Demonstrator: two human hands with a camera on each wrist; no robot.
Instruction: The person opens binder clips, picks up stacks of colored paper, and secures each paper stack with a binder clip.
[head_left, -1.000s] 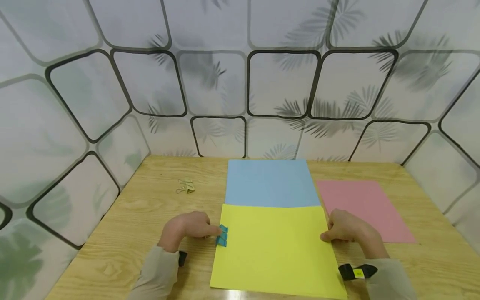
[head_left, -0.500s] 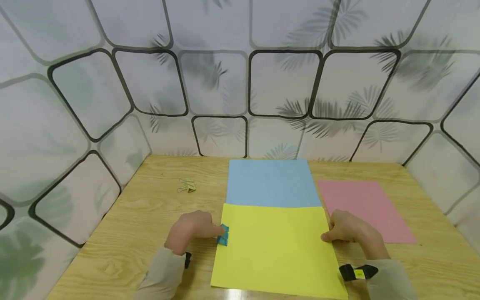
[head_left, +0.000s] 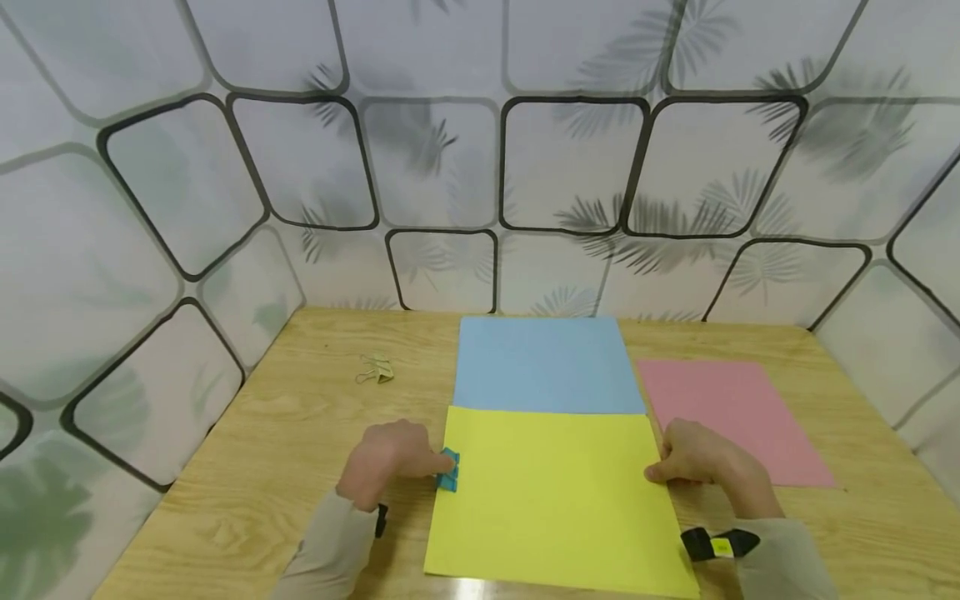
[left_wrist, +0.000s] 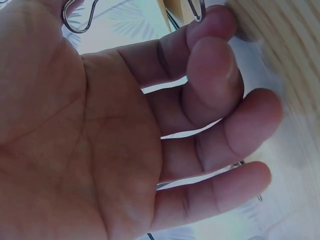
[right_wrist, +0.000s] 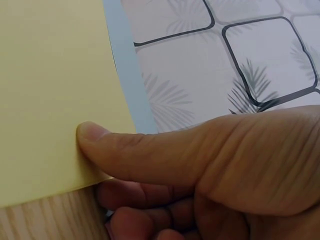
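In the head view a yellow sheet of paper [head_left: 555, 500] lies at the front of the table. A blue binder clip [head_left: 447, 471] sits at its left edge, with my left hand [head_left: 393, 457] pinching it. Two wire handles [left_wrist: 77, 22] of the clip show near the thumb and index finger in the left wrist view; the clip's body is out of that view. My right hand [head_left: 701, 458] holds the yellow sheet's right edge, thumb on top and fingers curled below, as the right wrist view shows. Behind the yellow sheet, partly covered by it, is a blue sheet [head_left: 543, 362].
A pink sheet [head_left: 712, 396] lies to the right, partly behind the right hand. Another binder clip, pale yellow [head_left: 378, 368], rests on the wooden table [head_left: 292, 417] at the back left. A patterned wall covering [head_left: 435, 167] surrounds the back and sides.
The left hand has shifted slightly right over the blue binder clip, covering more of it. The right hand keeps its hold on the sheet, and the papers stay put.
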